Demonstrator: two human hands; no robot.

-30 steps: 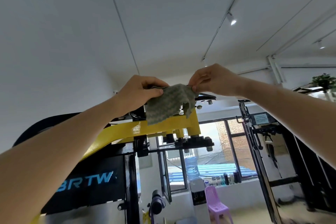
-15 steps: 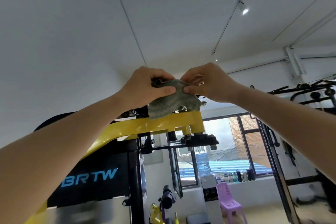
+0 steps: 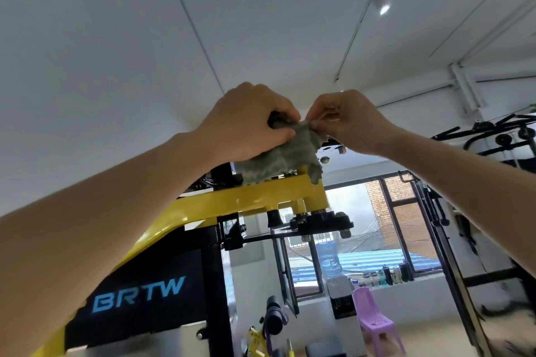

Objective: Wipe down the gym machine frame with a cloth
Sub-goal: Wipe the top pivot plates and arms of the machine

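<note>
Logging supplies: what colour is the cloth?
The cloth is mottled grey-green, best seen in the head view.

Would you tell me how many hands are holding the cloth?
2: the left hand grips the cloth at its left side above the yellow beam; the right hand pinches its upper right edge.

Head view, angled up, close.

Bright daylight enters the black-framed window (image 3: 359, 229); a round ceiling spotlight (image 3: 384, 9) glares; wide-angle edges bend, lower right blurs.
</note>
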